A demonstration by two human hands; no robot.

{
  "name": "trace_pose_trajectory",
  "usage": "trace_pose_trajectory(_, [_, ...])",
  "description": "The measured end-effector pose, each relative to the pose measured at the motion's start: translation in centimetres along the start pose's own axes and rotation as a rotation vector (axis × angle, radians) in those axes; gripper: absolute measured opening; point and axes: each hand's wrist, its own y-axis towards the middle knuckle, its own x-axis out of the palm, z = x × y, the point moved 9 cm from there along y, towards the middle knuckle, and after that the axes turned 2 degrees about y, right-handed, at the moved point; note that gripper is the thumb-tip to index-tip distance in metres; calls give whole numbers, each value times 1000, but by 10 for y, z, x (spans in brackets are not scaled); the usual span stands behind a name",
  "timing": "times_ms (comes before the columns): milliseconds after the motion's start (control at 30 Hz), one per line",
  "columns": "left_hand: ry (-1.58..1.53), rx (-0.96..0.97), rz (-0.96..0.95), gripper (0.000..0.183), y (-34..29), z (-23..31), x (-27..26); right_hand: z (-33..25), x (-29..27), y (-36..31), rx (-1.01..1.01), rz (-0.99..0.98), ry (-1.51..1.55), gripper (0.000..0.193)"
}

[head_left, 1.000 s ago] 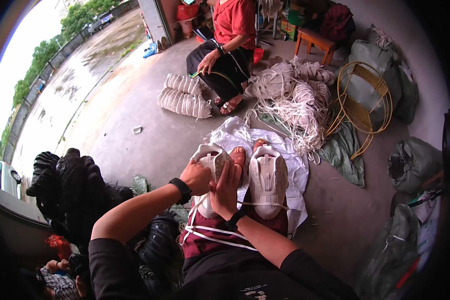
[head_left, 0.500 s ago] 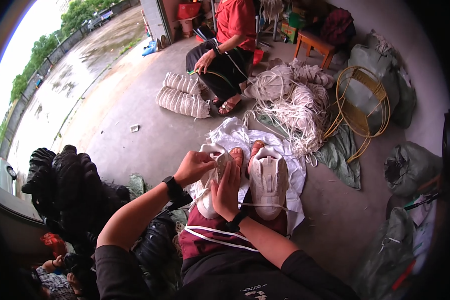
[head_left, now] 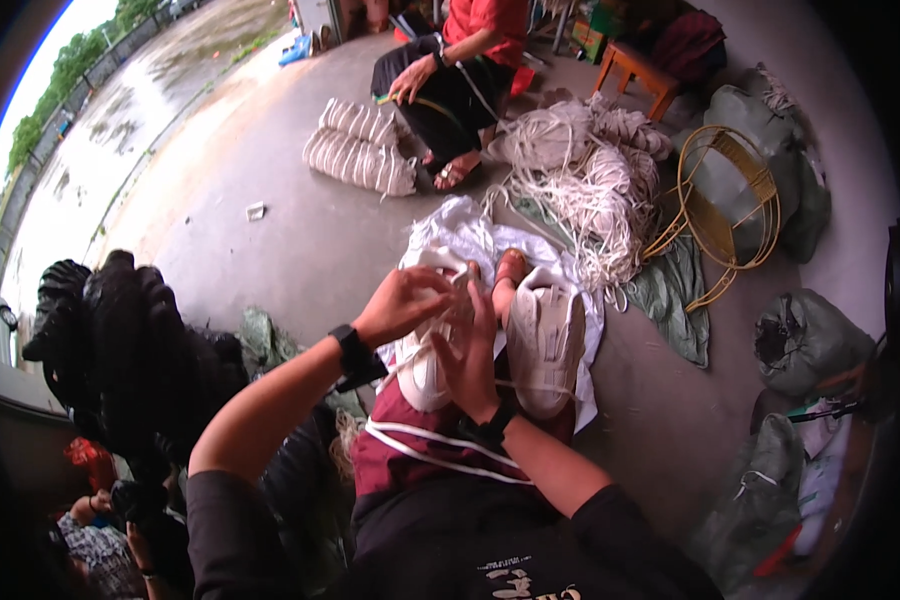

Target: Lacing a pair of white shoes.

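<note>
A white sneaker (head_left: 423, 375) rests on my lap below my two hands, its toe toward me. Over its upper part, my left hand (head_left: 403, 302) is bent with fingertips drawn together in a pinch; whatever is in them is too blurred to make out. Along the shoe's right side my right hand (head_left: 470, 360) is upright, thumb and fingers apart, holding nothing visible. To its right lies a second white sneaker (head_left: 545, 350) with a lace across its toe. Loose white laces (head_left: 440, 457) run over my maroon-covered lap (head_left: 395, 470).
White cloth (head_left: 455, 228) lies beneath my sandalled feet. Ahead sits a person in red (head_left: 485, 35) beside bundled laces (head_left: 360, 160) and a tangled lace pile (head_left: 605, 190). A yellow round frame (head_left: 730, 195) and green sacks (head_left: 810, 340) stand right; black bundles (head_left: 120, 350) left.
My left hand has lifted slightly off the sneaker's eyelets. My right hand has tilted up from lying flat on the shoe, its fingers spreading. The view has shifted a little downward.
</note>
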Motion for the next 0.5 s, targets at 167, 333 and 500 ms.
trace_pose_trajectory(167, [131, 150, -7, 22, -3, -7, -10, 13, 12, 6, -37, 26, -141, 29])
trace_pose_trajectory(333, [468, 14, 204, 37, -33, -40, -26, 25, 18, 4, 66, 33, -19, 21])
trace_pose_trajectory(500, [405, -36, 160, 37, -50, -69, -22, 17, 13, 6, 79, 62, -1, 20])
